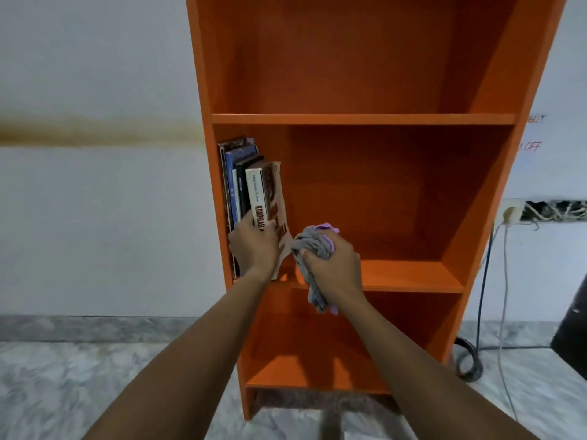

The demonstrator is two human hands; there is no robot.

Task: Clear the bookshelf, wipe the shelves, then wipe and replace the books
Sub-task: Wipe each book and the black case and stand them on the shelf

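An orange bookshelf [362,119] stands against the wall. Several books [236,173] stand upright at the left end of its middle shelf. The rightmost one is a white-spined book [259,192] with a brown cover. My left hand [254,246] is wrapped around the lower part of that book. Just to the right, my right hand [333,265] is closed on a bunched grey and purple cloth [313,241], held at the front edge of the middle shelf. The top and bottom shelves hold nothing.
A wall socket [509,212] with a white cable [503,296] and a dark cable [482,281] lies right of the bookshelf. A dark object [571,328] stands at the right edge. The floor is grey marble tile.
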